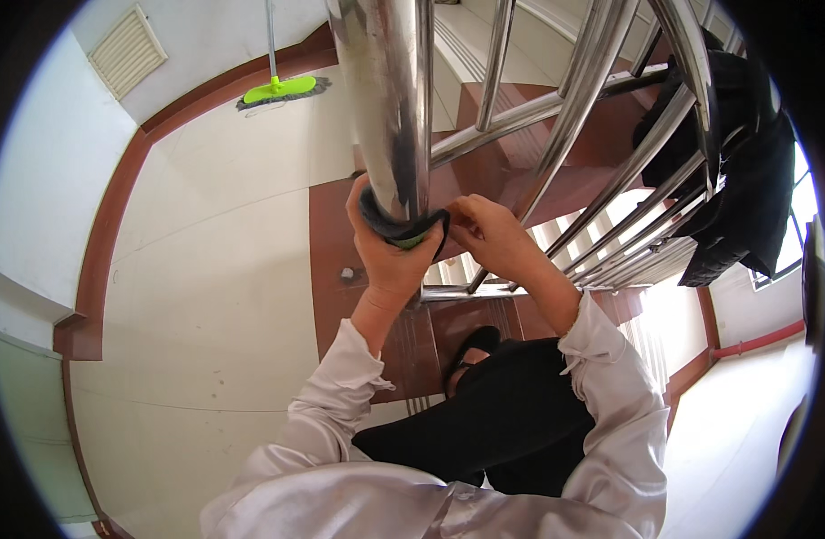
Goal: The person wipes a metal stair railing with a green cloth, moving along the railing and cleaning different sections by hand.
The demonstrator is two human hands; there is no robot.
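Observation:
A thick polished steel post (379, 101) of the stair railing rises in front of me. A dark cloth with a green patch (407, 241) is wrapped around part of its lower length. My left hand (392, 259) curls about the post from the left, fingers and thumb pressing the cloth against the metal. On the right side, my right hand (497, 236) has its fingers bent at the loose edge of the cloth and grips it there. Its fingertips are partly hidden behind the cloth and the post.
Curved steel balusters (588, 87) run along the stairs to the right. A black garment (729, 182) hangs over the railing. A mop with a lime-green head (278, 89) leans at the far wall. Dark red tiles (338, 236) border the pale floor, and a staircase descends beyond the railing.

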